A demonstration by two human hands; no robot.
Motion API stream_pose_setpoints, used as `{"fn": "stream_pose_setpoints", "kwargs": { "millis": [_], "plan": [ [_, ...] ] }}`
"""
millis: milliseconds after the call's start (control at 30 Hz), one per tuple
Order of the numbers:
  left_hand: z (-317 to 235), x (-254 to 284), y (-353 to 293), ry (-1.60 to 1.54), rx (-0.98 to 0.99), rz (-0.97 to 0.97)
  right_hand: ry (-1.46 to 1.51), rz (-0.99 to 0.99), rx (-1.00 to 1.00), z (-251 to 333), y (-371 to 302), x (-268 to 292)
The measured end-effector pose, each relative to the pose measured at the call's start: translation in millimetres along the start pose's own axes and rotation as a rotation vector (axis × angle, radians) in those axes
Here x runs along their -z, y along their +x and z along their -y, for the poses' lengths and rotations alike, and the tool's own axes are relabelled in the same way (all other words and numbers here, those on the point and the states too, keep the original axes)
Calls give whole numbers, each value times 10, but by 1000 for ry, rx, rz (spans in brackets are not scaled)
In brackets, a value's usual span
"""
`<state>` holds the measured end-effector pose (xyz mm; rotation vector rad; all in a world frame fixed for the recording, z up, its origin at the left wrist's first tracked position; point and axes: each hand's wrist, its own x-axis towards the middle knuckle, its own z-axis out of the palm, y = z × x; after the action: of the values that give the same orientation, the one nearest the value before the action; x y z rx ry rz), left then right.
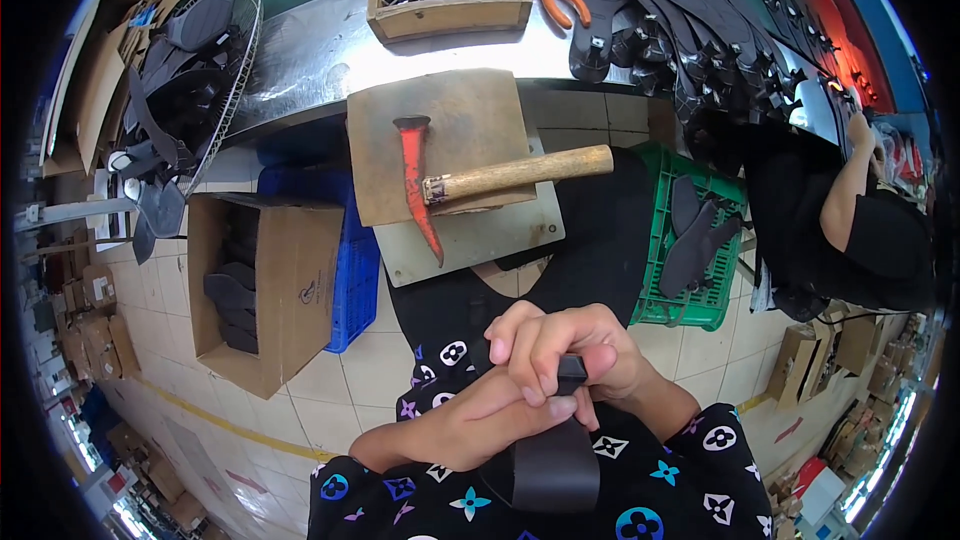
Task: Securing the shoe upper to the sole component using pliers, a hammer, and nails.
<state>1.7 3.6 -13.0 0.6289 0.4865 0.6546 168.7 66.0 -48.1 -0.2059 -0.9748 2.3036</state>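
A dark brown shoe sole (556, 475) is held close to my body, its broad curved end pointing down toward me. My left hand (490, 415) is closed around it, thumb pressed along the side. From the right, my right hand (575, 340) curls its fingers over the upper part, where a small black block-shaped piece (571, 370) shows between the fingers. My hands hide how block and sole meet. Beyond them, a hammer with a red head (413, 175) and wooden handle (530, 172) lies on a worn brown board (375, 150), untouched.
Small black pieces fill a wooden box (450, 18) on the metal bench (300, 65); orange-handled pliers (560, 2) lie beside it. Heeled soles (690, 30) pile up at right. A cardboard box (295, 290) and green crate (715, 310) hold soles. A co-worker (830, 210) sits right.
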Motion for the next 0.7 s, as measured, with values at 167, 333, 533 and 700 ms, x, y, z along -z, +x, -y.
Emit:
{"fn": "stream_pose_setpoints", "kwargs": {
  "millis": [167,333,533,700],
  "plan": [
    [-46,-33,-44,261,-51,77,51,47,-18,59,-91,-36],
    [-83,-131,6,165,-18,-40,-96,86,112,34,-42,-10],
    [-199,-194,53,140,32,-30,-128,26,223,73,-64,62],
    [-185,-164,-8,113,5,-42,-225,-111,30,354,-169,-86]
  ]
}}
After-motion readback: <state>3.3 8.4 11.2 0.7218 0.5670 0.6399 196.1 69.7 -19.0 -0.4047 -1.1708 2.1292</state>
